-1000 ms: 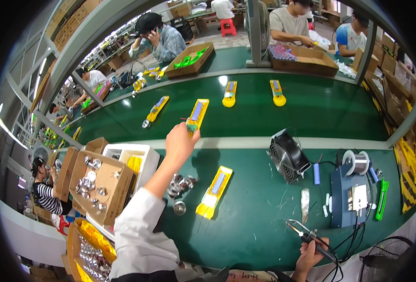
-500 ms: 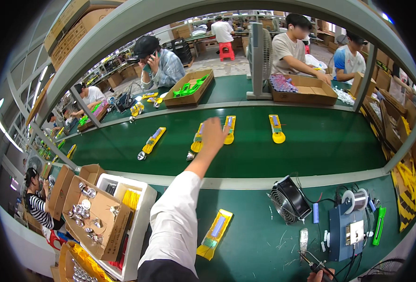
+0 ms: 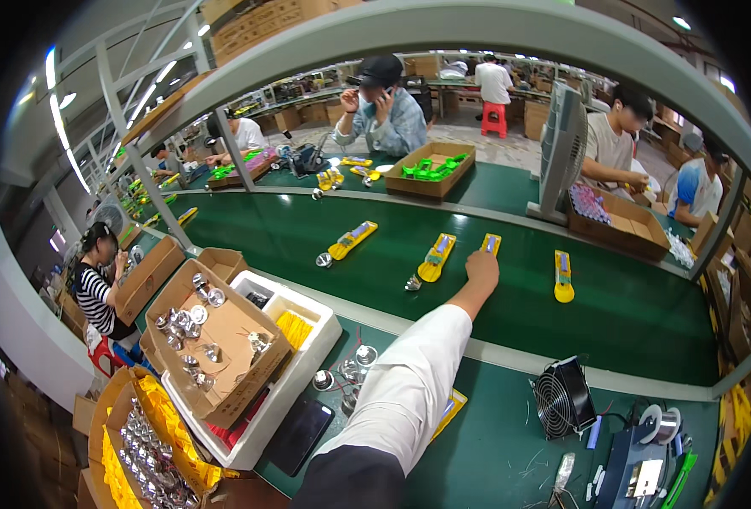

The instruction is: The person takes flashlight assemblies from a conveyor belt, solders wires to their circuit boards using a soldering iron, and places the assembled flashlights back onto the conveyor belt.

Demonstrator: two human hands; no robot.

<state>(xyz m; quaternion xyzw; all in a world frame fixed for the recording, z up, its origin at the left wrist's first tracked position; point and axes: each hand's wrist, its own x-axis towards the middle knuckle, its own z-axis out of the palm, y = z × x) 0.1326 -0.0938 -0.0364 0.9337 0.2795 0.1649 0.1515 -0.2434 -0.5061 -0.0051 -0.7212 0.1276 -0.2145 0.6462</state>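
Note:
My left hand [image 3: 482, 270] reaches out over the green conveyor belt [image 3: 375, 293]. Its fingers are curled over the near end of a yellow flashlight casing [image 3: 491, 243], which carries a blue cylindrical battery; the fingertips are partly hidden. Left of it lies another yellow casing [image 3: 437, 257] with a battery, a green part and a silver reflector [image 3: 412, 283] beside it. Farther left is a similar casing [image 3: 353, 241], and one more [image 3: 564, 276] rests to the right. Under my forearm, a casing [image 3: 453, 411] on the bench is mostly covered. My right hand is out of view.
A cardboard box of silver reflectors [image 3: 235, 360] sits on a white foam box [image 3: 329, 327] at left, near a black phone [image 3: 301, 437]. Right on the bench are a small black fan [image 3: 562, 397], a solder spool [image 3: 660, 424] and a green strip [image 3: 681, 481]. Co-workers sit across the belt.
The view has swung left, showing more reflectors and the phone. My left hand has moved from between two casings onto one. My right hand, earlier holding a soldering iron, has left the view.

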